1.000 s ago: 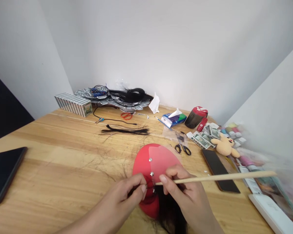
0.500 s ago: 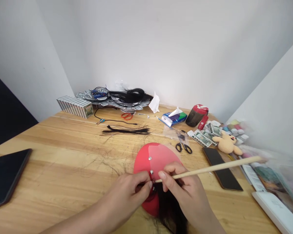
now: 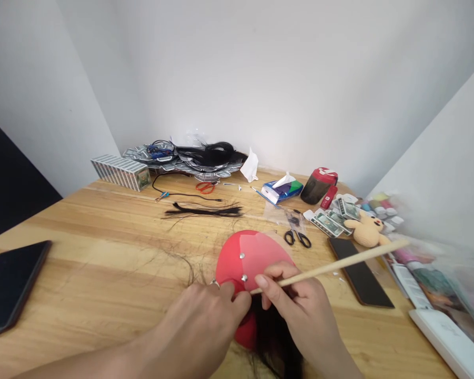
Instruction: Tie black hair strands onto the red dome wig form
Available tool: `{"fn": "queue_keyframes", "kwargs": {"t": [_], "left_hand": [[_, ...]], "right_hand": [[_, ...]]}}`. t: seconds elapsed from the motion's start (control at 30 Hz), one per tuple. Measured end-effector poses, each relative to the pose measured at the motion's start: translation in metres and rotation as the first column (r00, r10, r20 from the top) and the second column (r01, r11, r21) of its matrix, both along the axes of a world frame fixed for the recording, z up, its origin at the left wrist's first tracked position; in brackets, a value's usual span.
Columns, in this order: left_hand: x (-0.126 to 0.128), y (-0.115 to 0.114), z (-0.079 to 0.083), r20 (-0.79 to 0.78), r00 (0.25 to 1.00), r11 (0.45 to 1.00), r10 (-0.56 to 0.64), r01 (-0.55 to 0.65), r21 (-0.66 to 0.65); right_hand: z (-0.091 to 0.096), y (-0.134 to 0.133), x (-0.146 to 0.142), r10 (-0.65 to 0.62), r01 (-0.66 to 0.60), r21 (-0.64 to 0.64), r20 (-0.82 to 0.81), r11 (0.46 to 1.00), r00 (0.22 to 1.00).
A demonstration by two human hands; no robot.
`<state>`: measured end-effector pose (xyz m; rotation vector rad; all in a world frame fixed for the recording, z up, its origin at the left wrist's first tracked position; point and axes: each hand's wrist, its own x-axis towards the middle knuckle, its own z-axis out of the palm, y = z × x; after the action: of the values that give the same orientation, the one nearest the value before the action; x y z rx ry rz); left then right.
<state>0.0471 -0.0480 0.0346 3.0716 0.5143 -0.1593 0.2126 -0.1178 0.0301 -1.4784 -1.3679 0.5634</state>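
Note:
A rounded red form [image 3: 229,258] stands at the table's near side, partly covered by a pale sheer layer [image 3: 263,255]. Silver-headed pins [image 3: 242,256] stick into it along the layer's edge. Long dark hair [image 3: 274,337] hangs from its near right side. My right hand [image 3: 296,302] pinches a slim pale wooden stick [image 3: 339,263], whose lower end reaches the form beside my left fingers. My left hand [image 3: 209,316] has its fingers closed against the form's left side; whatever they hold is hidden.
A dark hair bundle [image 3: 203,210] and loose strands lie beyond the form. Black scissors [image 3: 297,238], a phone [image 3: 361,273] and a crocheted toy [image 3: 365,230] are to the right. A tablet [image 3: 13,287] lies left. Behind are a tissue pack [image 3: 281,190] and orange scissors [image 3: 205,187].
My left hand has turned over, its knuckles now uppermost and fingers curled down on the form. The wooden stick's free end has dipped and shifted slightly left.

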Motion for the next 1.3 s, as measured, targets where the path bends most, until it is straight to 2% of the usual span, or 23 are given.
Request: {"fn": "queue_keyframes", "kwargs": {"t": [0.17,0.37,0.47,0.53,0.7,0.83,0.97,1.03,1.13,1.23,1.3], "left_hand": [[-0.008,-0.003,-0.001,-0.002,0.997,0.996,-0.081,0.081,0.023],[-0.027,0.003,-0.011,0.168,0.970,0.983,-0.175,0.162,0.089],[-0.033,0.006,-0.018,0.305,0.904,0.943,-0.300,0.232,0.240],[-0.034,0.007,-0.023,0.389,0.845,0.919,-0.366,0.263,0.293],[-0.029,0.011,-0.036,0.526,0.751,0.916,-0.399,0.301,0.265],[-0.026,0.010,-0.036,0.611,0.725,0.948,-0.318,0.268,0.175],[-0.025,0.007,-0.032,0.703,0.698,0.960,-0.139,0.268,-0.076],[-0.024,0.006,-0.033,0.729,0.685,0.927,-0.014,0.281,-0.247],[-0.022,0.004,-0.036,0.730,0.663,0.830,0.168,0.305,-0.468],[-0.022,0.002,-0.039,0.712,0.626,0.745,0.317,0.301,-0.596],[-0.023,0.002,-0.040,0.704,0.617,0.726,0.353,0.294,-0.622]], "right_hand": [[-0.002,0.000,0.000,-0.015,0.015,-0.017,-0.007,1.000,1.000],[-0.001,0.000,0.000,-0.032,0.032,-0.021,0.027,0.999,0.999],[0.000,0.000,-0.001,-0.035,0.036,-0.027,0.024,0.999,0.999],[0.000,0.000,0.000,-0.034,0.034,-0.022,0.016,0.999,0.999],[-0.005,-0.001,0.001,-0.035,0.033,-0.034,-0.044,0.999,0.998],[-0.004,-0.003,0.001,-0.039,0.036,-0.055,-0.050,0.998,0.998],[-0.002,-0.005,0.002,-0.015,0.011,-0.072,-0.049,0.997,0.999],[-0.002,-0.005,0.003,-0.002,-0.002,-0.080,-0.054,0.997,0.999],[-0.002,-0.005,0.004,0.012,-0.017,-0.099,-0.057,0.995,0.998],[-0.001,-0.005,0.006,0.044,-0.049,-0.104,-0.049,0.993,0.998],[0.001,-0.005,0.008,0.074,-0.077,-0.097,-0.032,0.992,0.997]]}}
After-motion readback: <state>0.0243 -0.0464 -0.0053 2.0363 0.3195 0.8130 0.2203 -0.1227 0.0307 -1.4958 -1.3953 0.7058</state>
